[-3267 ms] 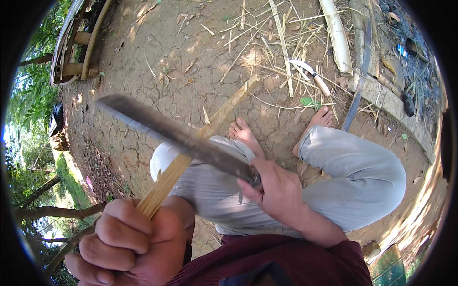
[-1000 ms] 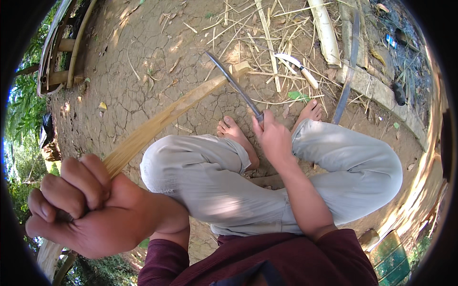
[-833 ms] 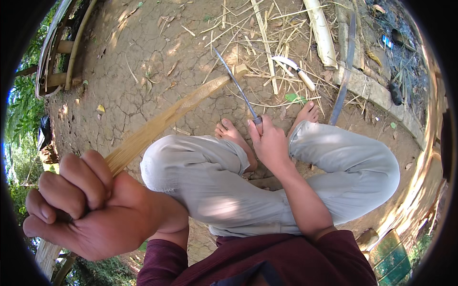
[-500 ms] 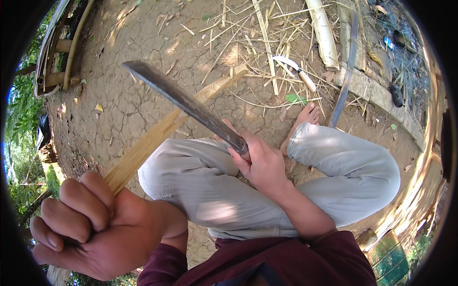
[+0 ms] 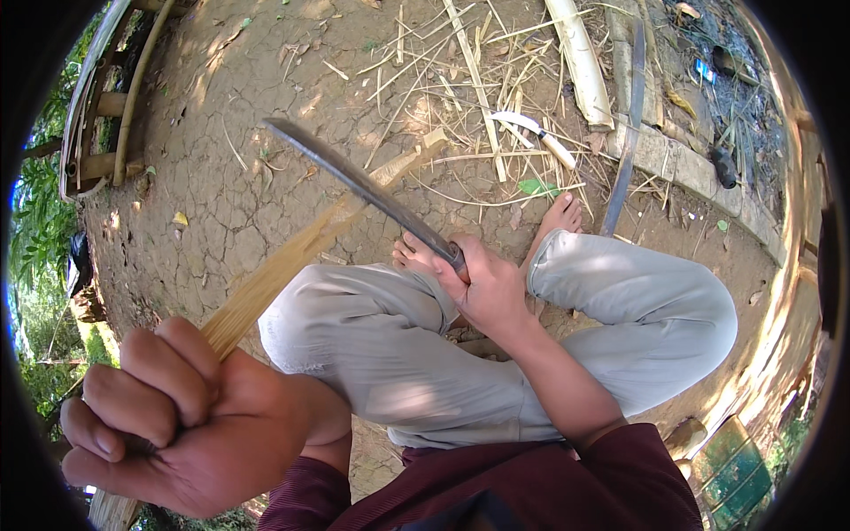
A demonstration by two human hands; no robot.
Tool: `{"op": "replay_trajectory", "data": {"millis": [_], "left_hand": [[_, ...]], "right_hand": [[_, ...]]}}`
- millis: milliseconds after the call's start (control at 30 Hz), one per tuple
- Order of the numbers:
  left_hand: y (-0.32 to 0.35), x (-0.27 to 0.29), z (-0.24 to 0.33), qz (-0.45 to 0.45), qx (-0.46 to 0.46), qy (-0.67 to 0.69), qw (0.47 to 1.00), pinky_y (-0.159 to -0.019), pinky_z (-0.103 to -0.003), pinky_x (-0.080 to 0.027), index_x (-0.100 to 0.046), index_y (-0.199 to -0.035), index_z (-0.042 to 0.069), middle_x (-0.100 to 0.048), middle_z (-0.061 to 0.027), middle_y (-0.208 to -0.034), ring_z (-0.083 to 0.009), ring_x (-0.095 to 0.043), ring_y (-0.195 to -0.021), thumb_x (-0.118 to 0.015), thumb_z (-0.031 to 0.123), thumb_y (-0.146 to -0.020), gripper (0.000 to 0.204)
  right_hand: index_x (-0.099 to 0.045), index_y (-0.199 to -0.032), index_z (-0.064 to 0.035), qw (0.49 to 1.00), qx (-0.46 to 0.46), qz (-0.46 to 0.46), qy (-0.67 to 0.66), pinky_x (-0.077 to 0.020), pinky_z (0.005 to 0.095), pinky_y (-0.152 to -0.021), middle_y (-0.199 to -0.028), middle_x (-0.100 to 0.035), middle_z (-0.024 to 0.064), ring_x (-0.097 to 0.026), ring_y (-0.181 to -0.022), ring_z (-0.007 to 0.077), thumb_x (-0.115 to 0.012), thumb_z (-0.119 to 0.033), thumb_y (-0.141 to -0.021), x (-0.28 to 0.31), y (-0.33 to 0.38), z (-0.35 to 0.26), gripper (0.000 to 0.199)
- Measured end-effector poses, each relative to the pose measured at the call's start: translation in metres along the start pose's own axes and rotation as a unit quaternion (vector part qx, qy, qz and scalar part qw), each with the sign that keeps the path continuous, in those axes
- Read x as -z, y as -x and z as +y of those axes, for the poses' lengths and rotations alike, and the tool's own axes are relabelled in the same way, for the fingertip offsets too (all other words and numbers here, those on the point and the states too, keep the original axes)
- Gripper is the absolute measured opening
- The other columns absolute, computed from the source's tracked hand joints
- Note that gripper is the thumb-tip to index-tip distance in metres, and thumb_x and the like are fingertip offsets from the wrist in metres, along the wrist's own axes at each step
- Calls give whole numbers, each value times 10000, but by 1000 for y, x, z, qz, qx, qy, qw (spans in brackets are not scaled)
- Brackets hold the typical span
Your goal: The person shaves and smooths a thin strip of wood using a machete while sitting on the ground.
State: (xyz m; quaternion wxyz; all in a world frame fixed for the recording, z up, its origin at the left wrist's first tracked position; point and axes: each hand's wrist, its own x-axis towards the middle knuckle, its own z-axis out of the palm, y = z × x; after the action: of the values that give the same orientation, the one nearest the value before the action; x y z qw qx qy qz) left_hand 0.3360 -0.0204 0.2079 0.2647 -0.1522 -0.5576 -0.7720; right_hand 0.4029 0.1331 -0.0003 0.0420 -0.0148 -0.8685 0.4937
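My left hand [image 5: 181, 420] is closed in a fist around a long pale bamboo strip [image 5: 292, 257], close to the camera at the lower left. The strip slants up and right across the cracked earth to its far end near the scattered straw. My right hand [image 5: 487, 288] grips the handle of a long dark machete [image 5: 359, 181] above my knees. The blade points up and to the left and crosses over the strip about midway. I sit with my legs in grey trousers crossed and my feet bare.
A small knife with a pale handle [image 5: 531, 133] lies among bamboo slivers at the top. A thick bamboo pole [image 5: 580, 57] and a dark curved blade [image 5: 624, 146] lie at the upper right beside a stone edge [image 5: 682, 164]. Bamboo poles [image 5: 133, 97] are at the upper left.
The machete was first down with its tip toward the far ground, then swung up and left; now its blade lies across the bamboo strip. My left fist has kept its hold.
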Motion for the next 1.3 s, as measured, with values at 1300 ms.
{"op": "replay_trajectory", "data": {"millis": [1300], "left_hand": [[-5,4,-8,35,-15,-35,999,-413,-242,-147,-411,-775,130,-247,29,-536,-89,-188,-435,-426,274,-1042,304]], "right_hand": [[-530,-908,-13,972,-169,-76,144,-496,495,-510,-627,-641,168,-638,-568,391,-615,-293,-948,-26,0,56,295]]}}
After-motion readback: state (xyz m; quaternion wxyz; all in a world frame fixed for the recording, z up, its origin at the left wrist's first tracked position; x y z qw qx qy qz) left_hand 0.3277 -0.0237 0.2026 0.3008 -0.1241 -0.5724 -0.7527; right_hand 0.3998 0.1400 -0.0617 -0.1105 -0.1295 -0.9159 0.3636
